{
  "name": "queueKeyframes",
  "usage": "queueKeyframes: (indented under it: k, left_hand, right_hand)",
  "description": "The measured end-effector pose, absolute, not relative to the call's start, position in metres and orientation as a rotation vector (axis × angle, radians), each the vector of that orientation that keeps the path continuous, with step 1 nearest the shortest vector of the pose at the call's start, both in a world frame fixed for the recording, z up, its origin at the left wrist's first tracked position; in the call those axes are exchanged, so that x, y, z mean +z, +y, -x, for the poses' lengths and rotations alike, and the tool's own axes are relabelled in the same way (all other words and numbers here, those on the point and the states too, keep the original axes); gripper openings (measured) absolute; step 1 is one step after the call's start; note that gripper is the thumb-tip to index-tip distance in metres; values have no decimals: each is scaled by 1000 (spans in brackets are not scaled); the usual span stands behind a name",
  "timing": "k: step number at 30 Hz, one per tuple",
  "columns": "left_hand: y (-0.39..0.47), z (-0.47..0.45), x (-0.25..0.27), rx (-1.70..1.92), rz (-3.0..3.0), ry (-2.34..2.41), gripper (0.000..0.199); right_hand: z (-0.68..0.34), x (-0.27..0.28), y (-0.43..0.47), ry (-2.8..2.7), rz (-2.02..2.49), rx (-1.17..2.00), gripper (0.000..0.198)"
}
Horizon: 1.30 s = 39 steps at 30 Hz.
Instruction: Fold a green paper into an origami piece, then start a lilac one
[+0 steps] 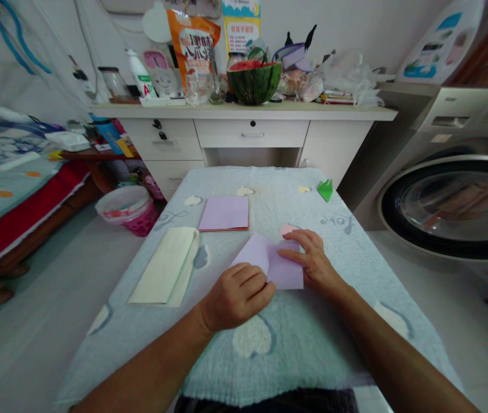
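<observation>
A sheet of purple paper (287,274) with a crease down its middle lies partly raised between my hands on the cloth-covered table. My left hand (241,295) pinches its near left edge, fingers curled and thumb pressed against them. On the paper's right part rests my right hand (310,258), its fingers stretched out and spread apart over the edge. Beyond the paper sits a square stack of purple paper (224,213) with a red edge showing underneath. A small folded green paper piece (325,190) stands at the far right corner.
Left on the table lies a folded cream sheet (164,267). Behind the table is a white desk (252,127) bearing a cut watermelon (255,83), an orange bag (194,49) and bottles. A washing machine (450,137) stands right, a pink bin (134,212) left.
</observation>
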<state>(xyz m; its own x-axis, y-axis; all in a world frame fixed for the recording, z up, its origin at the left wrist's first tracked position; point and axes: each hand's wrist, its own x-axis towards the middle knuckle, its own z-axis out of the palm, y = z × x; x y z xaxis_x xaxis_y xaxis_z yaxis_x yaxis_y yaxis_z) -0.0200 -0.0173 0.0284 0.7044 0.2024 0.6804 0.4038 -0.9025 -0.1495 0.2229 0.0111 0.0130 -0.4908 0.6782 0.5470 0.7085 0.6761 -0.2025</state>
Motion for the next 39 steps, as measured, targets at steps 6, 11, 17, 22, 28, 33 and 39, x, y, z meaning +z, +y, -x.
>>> queueKeyframes:
  k: [6, 11, 17, 22, 28, 33, 39]
  left_hand:
    - [-22, 21, 32, -1022, 2557, -466, 14]
    - [-22, 15, 26, -861, 2620, -518, 10]
    - [-21, 18, 27, -859, 2644, -575, 13]
    - [-17, 21, 17, -956, 2679, -677, 17]
    - [-2, 34, 15, -1272, 2887, -1175, 49]
    - [19, 52, 19, -1114, 3222, -1348, 44]
    - [15, 47, 15, -1107, 3366, -1605, 11]
  right_hand:
    - [-213, 10, 10, -2274, 1184, -113, 39]
    - [-219, 2, 14, -2474, 1204, 34, 47]
    - [-224, 13, 7, -2538, 1100, 92, 74]
    - [-216, 27, -4, -2672, 962, 247, 58]
    - [-221, 24, 1, -2671, 904, 447, 42]
    - [-227, 18, 6, -2520, 802, 566, 34]
    - [-229, 25, 4, -2455, 845, 699, 31]
